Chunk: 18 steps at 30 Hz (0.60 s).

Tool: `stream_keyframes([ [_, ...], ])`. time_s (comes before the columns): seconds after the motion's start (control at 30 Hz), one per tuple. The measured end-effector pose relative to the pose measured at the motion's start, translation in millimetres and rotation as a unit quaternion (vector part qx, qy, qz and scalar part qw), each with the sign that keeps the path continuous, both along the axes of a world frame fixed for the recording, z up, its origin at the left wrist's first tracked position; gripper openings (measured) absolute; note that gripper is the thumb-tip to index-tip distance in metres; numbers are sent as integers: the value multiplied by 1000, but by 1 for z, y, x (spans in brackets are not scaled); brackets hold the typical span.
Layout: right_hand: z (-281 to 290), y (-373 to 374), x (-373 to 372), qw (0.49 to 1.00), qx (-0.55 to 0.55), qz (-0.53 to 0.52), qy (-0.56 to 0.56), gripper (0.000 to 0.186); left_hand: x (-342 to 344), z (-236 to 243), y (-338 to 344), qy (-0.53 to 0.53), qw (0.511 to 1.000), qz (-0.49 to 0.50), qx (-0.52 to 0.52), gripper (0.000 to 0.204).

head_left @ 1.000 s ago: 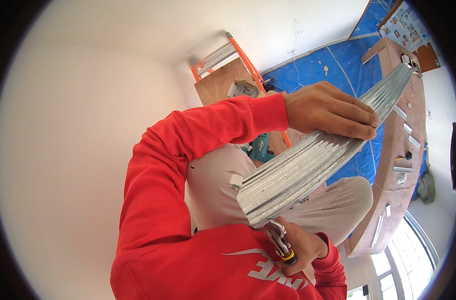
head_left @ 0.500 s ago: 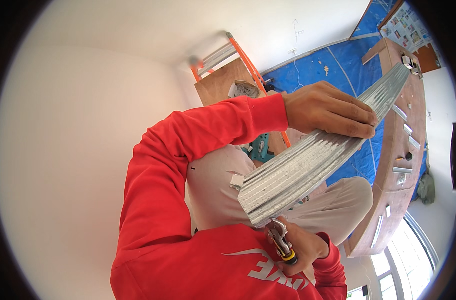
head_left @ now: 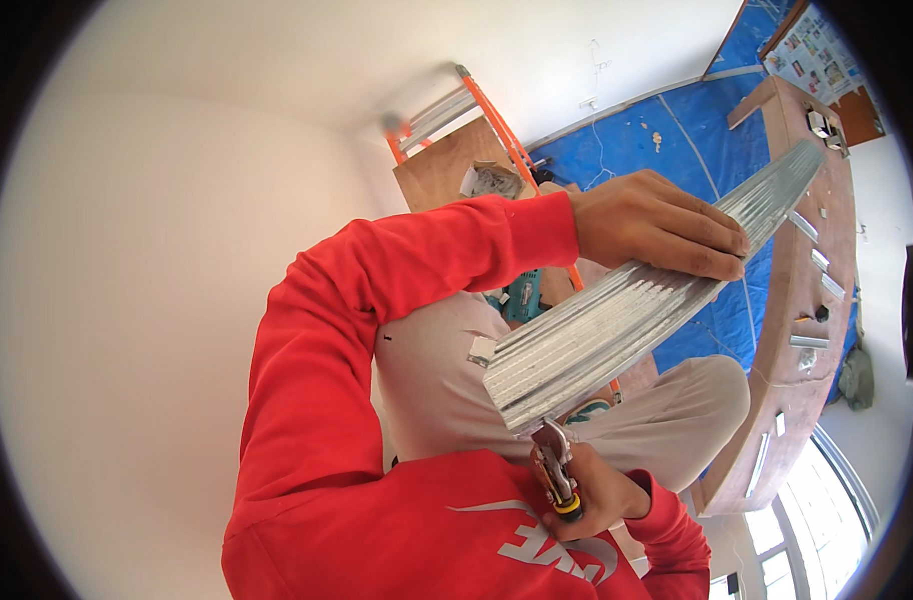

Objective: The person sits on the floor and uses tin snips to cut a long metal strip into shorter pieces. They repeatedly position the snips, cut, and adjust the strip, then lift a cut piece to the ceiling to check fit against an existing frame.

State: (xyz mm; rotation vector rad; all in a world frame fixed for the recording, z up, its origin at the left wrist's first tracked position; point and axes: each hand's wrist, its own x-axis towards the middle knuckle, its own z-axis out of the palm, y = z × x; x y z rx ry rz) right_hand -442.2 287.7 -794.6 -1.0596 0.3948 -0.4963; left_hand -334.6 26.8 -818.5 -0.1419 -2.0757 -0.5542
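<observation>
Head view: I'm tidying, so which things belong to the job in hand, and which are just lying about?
Job:
- long ribbed silver metal profile, under left hand
- silver metal hand tool, yellow-ringed, in right hand

Apparently idle:
- teal power tool
- orange-railed ladder

Shiny, ribbed metal channel; matt cloth sleeve; smooth wooden bench.

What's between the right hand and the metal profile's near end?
In the head view, a metal hand tool: the right hand holds it, its head at the lower corner of the metal profile; whether they touch is hard to tell.
</observation>
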Motion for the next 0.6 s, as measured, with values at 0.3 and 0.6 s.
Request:
stream_keyframes([
  [0.3,-4,12,2,997,42,-50,-35,52,1,-10,0,-23,1000,-15,5,33],
  [0.6,-12,14,0,992,110,-14,-63,64,4,-13,2,-44,999,-18,23,34],
])
